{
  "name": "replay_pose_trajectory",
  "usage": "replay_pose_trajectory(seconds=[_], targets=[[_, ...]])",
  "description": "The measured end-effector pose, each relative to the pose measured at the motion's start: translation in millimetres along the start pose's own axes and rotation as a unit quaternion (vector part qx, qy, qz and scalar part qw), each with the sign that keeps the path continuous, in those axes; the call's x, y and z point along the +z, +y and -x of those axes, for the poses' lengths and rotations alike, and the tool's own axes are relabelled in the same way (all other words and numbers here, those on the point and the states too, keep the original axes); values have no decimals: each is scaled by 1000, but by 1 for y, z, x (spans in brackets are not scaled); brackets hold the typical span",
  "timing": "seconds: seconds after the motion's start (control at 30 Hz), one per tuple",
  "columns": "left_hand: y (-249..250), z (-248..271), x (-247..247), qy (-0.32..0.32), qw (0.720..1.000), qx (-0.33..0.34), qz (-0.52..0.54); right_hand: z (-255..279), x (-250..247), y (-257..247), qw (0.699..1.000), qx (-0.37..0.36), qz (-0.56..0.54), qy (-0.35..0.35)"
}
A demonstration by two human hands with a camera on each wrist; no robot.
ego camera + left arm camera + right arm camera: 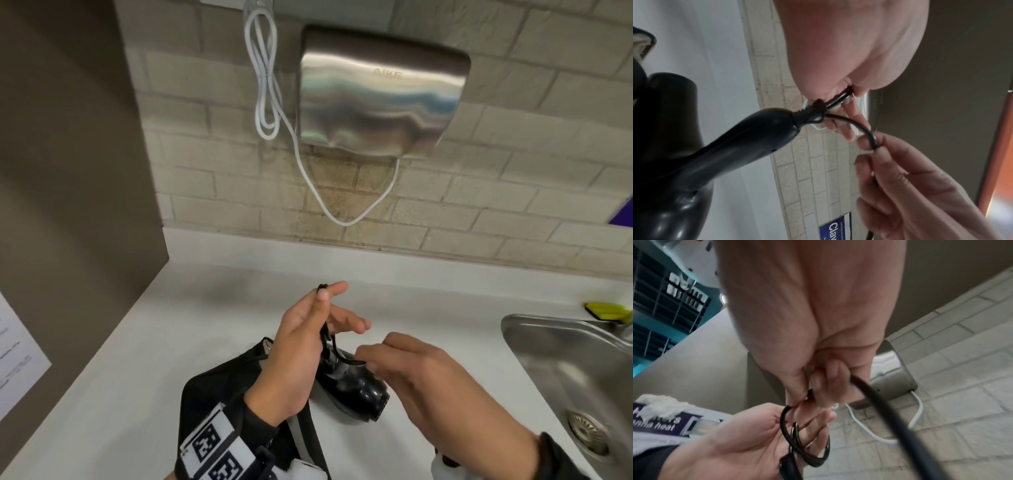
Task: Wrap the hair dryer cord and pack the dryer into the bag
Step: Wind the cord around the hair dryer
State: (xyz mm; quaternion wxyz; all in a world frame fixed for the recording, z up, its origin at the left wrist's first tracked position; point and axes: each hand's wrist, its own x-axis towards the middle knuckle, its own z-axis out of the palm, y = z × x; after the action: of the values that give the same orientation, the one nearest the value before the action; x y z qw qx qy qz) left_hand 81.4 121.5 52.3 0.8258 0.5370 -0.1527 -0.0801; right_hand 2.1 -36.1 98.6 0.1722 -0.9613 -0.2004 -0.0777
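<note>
Cord (329, 337) coils sit pinched under my left hand (301, 346) thumb, its other fingers spread; the free run is pinched between thumb and fingertips of my right hand (428, 380). The dryer (352, 387) hangs from the coils just above the bag (219, 387) on the counter (171, 325). I judge the wrap well on. To do it well, I'd keep each loop even, lay it flat beside the last one, hold light tension, and avoid kinking where cord meets handle.
</note>
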Motion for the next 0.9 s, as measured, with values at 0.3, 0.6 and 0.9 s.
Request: replay_pose_trajectory(seconds=[0.3, 0.6, 0.9], targets=[[2, 10, 0, -103, 986, 17, -128, -23, -17, 5, 991, -56, -88, 87], [-2, 12, -11, -181, 981, 22, -66, -42, -2, 12, 966, 35, -188, 175], [-7, 8, -18, -149, 979, -39, 132, -46, 50, 0, 847, 115, -499, 142]])
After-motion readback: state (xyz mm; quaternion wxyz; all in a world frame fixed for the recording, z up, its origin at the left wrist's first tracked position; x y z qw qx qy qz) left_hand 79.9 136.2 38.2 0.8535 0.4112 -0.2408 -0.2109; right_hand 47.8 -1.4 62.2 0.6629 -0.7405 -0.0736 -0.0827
